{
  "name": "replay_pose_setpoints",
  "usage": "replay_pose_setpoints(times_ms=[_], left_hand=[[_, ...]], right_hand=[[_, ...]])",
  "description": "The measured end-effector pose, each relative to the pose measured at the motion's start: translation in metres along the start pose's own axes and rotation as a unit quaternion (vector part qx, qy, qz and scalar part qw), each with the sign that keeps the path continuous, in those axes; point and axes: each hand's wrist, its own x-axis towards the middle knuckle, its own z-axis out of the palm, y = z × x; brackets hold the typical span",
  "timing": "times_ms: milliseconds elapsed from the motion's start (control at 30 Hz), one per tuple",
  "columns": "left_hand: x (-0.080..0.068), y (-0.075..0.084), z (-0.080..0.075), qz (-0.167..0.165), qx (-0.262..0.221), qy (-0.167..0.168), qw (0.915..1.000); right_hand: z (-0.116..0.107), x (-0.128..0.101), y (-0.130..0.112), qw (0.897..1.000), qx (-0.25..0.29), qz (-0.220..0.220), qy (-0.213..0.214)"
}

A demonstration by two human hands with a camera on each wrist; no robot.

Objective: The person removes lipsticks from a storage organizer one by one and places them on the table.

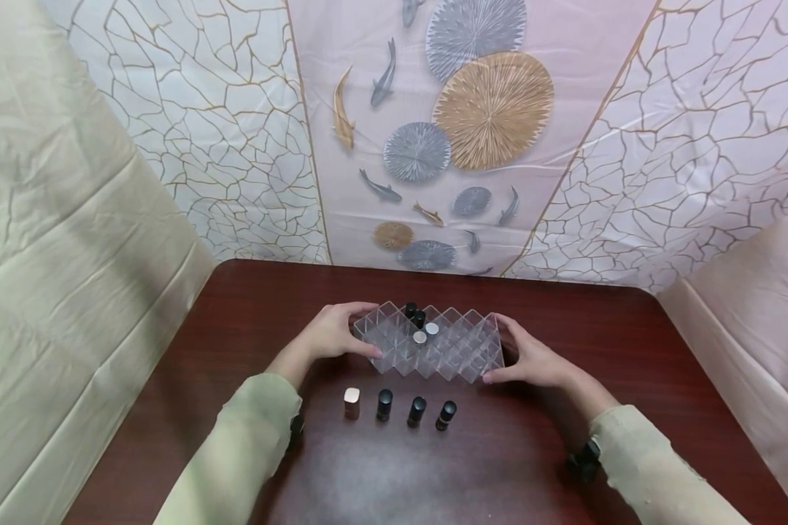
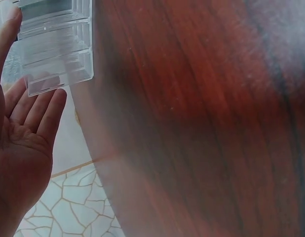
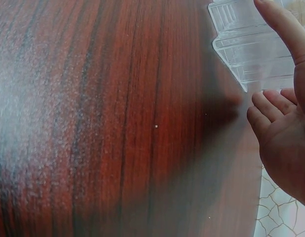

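A clear plastic organizer [image 1: 468, 348] with diamond-shaped cells stands on the dark red wooden table [image 1: 249, 321]. Two black-capped bottles [image 1: 414, 314] and two silver-capped ones [image 1: 426, 333] stand in its middle cells. My left hand [image 1: 351, 332] holds its left end, thumb behind and fingers in front. In the left wrist view, the left hand [image 2: 24, 133] shows a flat palm with straight fingers at the organizer [image 2: 56, 54]. My right hand [image 1: 519, 354] presses the right end. The right wrist view has the right hand [image 3: 283, 133] with its thumb along the organizer [image 3: 246, 54].
In front of the organizer stands a row of small bottles: one pale-capped bottle [image 1: 351, 401], then three black-capped ones [image 1: 416, 410]. A patterned sheet [image 1: 433, 146] rises behind the table, with beige cloth [image 1: 59, 277] at both sides.
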Motion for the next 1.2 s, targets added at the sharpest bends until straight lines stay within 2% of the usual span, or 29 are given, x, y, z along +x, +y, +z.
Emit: replay_pose_setpoints(times_ms=[267,867,1000,1200], left_hand=[[-0.004,-0.001,0.004,-0.01,-0.001,0.008,0.9999],[-0.007,0.001,0.008,-0.002,0.003,0.022,0.9998],[-0.006,0.002,0.007,-0.003,0.005,0.02,0.9998],[-0.007,0.002,0.007,-0.007,0.009,0.02,0.9997]], right_hand=[[0.0,0.001,0.0,1.0,-0.01,0.002,-0.002],[-0.002,-0.003,-0.008,0.999,-0.035,0.008,-0.015],[-0.009,-0.007,-0.015,0.997,-0.069,0.013,-0.014],[-0.03,-0.004,-0.033,0.995,-0.101,-0.021,-0.006]])
